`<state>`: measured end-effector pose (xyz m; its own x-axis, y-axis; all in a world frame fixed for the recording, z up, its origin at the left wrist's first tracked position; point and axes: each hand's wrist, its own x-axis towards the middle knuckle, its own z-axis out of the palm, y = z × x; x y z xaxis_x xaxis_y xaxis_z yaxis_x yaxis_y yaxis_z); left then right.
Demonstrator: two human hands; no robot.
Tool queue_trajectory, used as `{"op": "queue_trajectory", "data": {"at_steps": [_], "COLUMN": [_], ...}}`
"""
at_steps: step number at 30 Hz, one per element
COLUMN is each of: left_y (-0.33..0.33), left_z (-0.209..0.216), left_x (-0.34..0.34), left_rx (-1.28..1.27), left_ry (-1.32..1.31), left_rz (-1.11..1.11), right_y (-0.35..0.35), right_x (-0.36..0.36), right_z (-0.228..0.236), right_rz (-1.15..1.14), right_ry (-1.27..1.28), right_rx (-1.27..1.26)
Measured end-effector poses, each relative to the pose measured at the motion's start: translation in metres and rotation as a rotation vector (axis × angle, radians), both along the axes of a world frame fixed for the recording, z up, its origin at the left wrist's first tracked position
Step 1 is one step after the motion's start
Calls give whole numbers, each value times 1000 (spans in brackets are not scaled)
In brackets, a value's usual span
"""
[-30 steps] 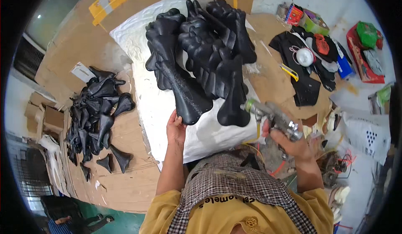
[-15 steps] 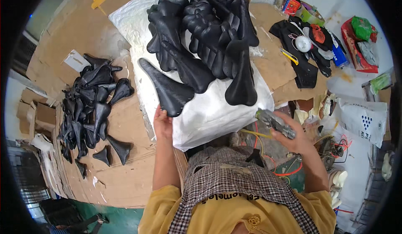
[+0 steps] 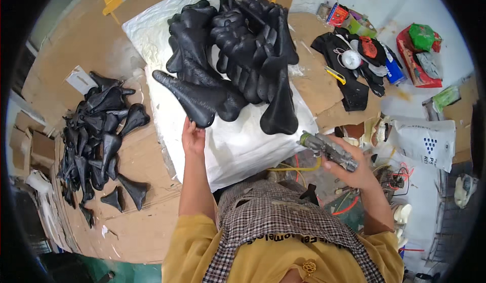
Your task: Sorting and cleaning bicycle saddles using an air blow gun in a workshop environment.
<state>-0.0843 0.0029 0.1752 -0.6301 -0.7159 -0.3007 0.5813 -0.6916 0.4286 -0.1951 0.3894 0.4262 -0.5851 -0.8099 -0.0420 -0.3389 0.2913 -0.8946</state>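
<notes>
Now my left hand (image 3: pixel 193 137) pinches the black saddle (image 3: pixel 192 100) off the heap; my right hand (image 3: pixel 349 169) grips the staple gun (image 3: pixel 328 150). Next, I'd bring them together.

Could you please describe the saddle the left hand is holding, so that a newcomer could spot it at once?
Find the white sheet under the big heap of black saddles. At its near left edge, the left hand grips one black saddle by its wide end. Unlike the heaped ones, it lies alone, its narrow nose pointing left.
</notes>
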Motion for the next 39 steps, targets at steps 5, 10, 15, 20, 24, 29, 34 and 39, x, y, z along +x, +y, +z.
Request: {"op": "queue_trajectory", "data": {"at_steps": [5, 10, 15, 20, 24, 29, 34, 39], "left_y": [-8, -18, -11, 4, -47, -67, -50, 32], "left_z": [-17, -30, -37, -4, 49, 123, -12, -28], "left_x": [-67, -104, -108, -98, -32, 37, -2, -107], "left_rx": [-16, -256, -448, -440, -652, -168, -453, -627], "left_ry": [-143, -420, -435, -342, -345, -562, -689, -639], "left_rz": [-89, -118, -114, -93, 282, 964, 570, -198], "right_y": [-1, 24, 39, 33, 42, 77, 108, 108], "right_x": [12, 9, 15, 3, 1, 3, 11, 18], "right_z": [25, 14, -14, -30, -26, -34, -42, -35], "right_rz": [-57, -181, -287, -227, -250, -290, -315, -467], "right_ry": [-139, -147, -234, -279, -309, -260, -356, -282], "right_rx": [-213, -257, -190, -205, -202, -176, -92, -96]}}
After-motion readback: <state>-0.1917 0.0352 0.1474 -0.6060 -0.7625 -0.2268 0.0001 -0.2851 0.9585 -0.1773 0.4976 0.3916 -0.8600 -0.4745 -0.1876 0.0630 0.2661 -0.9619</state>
